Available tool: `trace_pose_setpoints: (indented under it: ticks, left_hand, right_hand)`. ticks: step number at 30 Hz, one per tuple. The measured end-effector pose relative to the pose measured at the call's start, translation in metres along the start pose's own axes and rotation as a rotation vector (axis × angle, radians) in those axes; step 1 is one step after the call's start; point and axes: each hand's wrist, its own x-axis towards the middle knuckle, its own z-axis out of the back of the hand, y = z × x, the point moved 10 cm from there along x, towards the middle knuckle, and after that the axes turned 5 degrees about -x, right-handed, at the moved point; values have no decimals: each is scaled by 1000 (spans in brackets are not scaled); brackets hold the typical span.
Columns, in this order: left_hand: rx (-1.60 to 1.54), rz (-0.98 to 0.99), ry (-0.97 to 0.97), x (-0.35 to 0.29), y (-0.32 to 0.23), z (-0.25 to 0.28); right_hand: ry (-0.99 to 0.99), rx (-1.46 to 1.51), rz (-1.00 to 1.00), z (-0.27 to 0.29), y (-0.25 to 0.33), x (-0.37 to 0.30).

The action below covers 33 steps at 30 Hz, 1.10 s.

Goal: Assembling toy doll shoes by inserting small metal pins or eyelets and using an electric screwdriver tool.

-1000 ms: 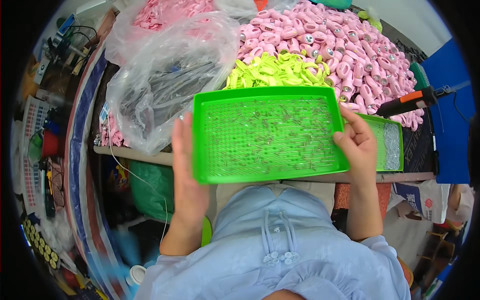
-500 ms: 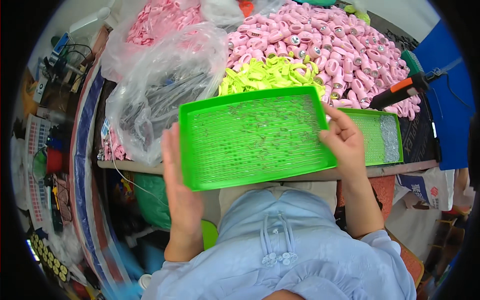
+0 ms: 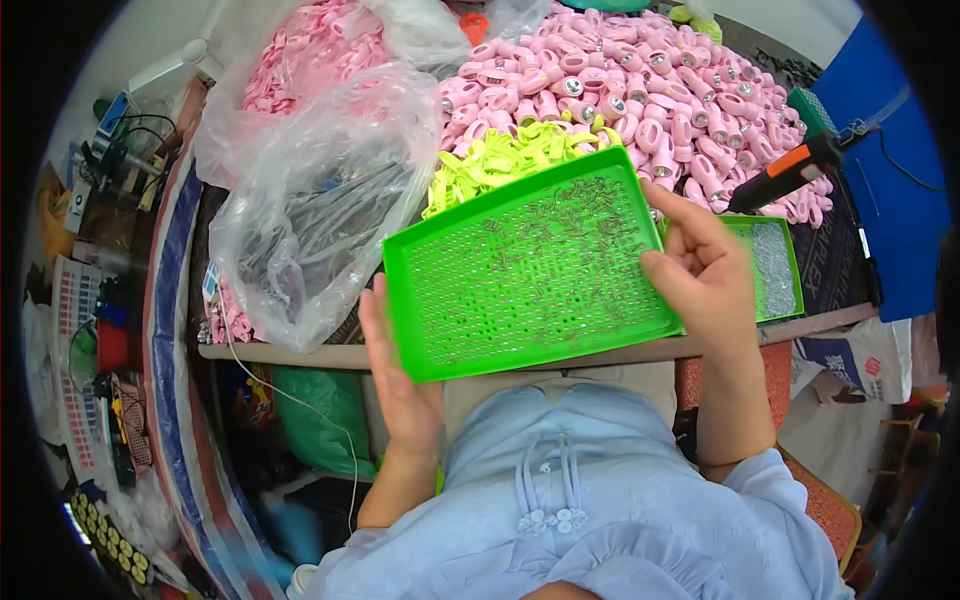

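Note:
A bright green perforated tray [image 3: 450,315] is held up in front of me, its right end higher than its left. Many tiny thin metal pieces [image 3: 590,205], perhaps screws or pins, lie in it, thickest toward the far right corner. My right hand [image 3: 705,275] grips the tray's right edge, thumb over the rim and index finger along the outside. Flat against the left end is my left hand [image 3: 405,385], fingers stretched out and not wrapped round the rim. Behind the right hand, a second green tray [image 3: 795,250] on the table contains small silvery pieces.
A heap of pink flashlight-like bodies [image 3: 690,100] covers the table's back, with yellow-green plastic parts [image 3: 500,160] before it. Clear plastic bags [image 3: 330,200] fill the left. A black and orange electric screwdriver [image 3: 790,175] juts in from the right. The table's front edge [image 3: 290,355] runs below.
The tray has moved right and turned so its right end rises. The metal pieces have gathered toward its right side. Both my hands have shifted right with it.

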Motion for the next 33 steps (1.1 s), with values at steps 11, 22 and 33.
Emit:
trace_pose_setpoints:
  ticks: [11,22,33]
  left_hand:
    - [22,14,49,-7,16,-1]
    - [40,-33,106,-3,-8,-15]
    - [478,-43,196,16,-58,-21]
  right_hand:
    - [-54,-157,10,4,14,-12]
    - [-35,-38,-18,15,-21,-11]
    - [0,394,-367,-24,-108,-33]
